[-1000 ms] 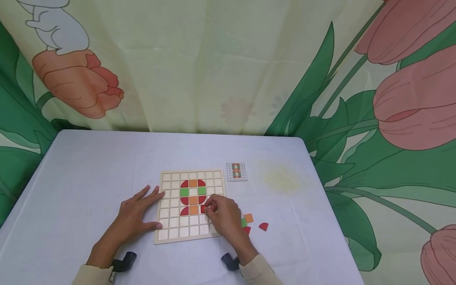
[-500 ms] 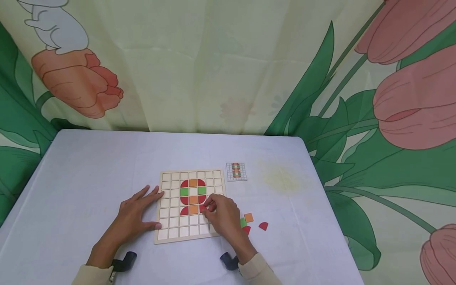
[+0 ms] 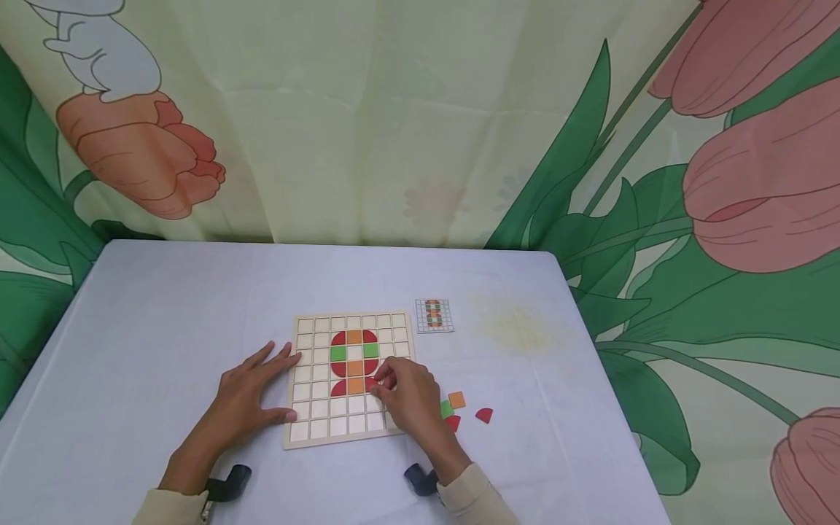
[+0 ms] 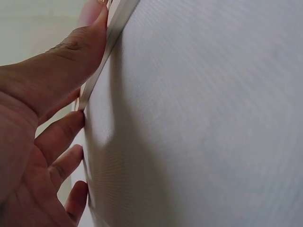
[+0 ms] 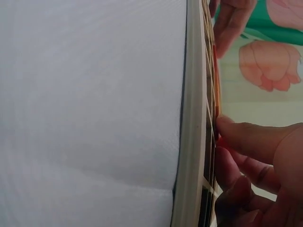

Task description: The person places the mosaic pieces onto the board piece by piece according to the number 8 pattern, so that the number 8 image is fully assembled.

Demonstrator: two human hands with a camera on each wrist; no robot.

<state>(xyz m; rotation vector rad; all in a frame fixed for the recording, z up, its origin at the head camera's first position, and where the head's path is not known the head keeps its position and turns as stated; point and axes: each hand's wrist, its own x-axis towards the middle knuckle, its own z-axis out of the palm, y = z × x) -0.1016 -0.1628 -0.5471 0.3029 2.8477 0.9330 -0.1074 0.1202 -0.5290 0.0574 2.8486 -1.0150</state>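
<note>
A wooden grid board lies on the table. Red quarter-circle tiles, orange square tiles and green square tiles fill cells in its middle columns. My right hand pinches a red quarter-circle tile between thumb and fingers, at a cell right of the lowest orange square. In the right wrist view, a bit of red shows between the fingertips. My left hand is spread, its thumb and fingertips at the board's left edge; the left wrist view shows the thumb on the rim.
Loose tiles lie right of the board: an orange square, a green square partly behind the right hand, and red quarter-circles. A small pattern card lies beyond the board's upper right corner. A printed curtain hangs behind the table.
My right hand has shifted slightly left with the red tile, which now sits closer against the lowest orange square. The left hand stays at the board's edge.
</note>
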